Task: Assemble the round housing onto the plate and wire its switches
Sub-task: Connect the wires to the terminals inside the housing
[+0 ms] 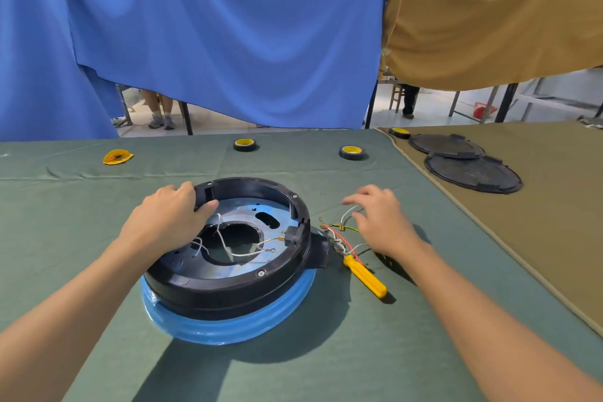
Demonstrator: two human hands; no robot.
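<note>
A black round housing (228, 287) sits on a blue-filmed plate (228, 326) in the middle of the green cloth. My left hand (169, 219) grips the housing's far-left rim, thumb inside the ring. White wires with ring terminals (248, 251) lie loose inside, near a black switch block (293, 235) at the right rim. A bundle of red, white and green-yellow wires (339, 235) spills out to the right of the housing. My right hand (378, 219) hovers over these wires with fingers spread, touching a white one. A yellow-handled screwdriver (365, 276) lies beside the wires.
Two tape rolls (244, 144) (351, 152) and a yellow scrap (117, 157) lie at the far side of the green cloth. On the tan cloth at right rest two black round covers (473, 173) and another tape roll (399, 132). Blue and tan curtains hang behind.
</note>
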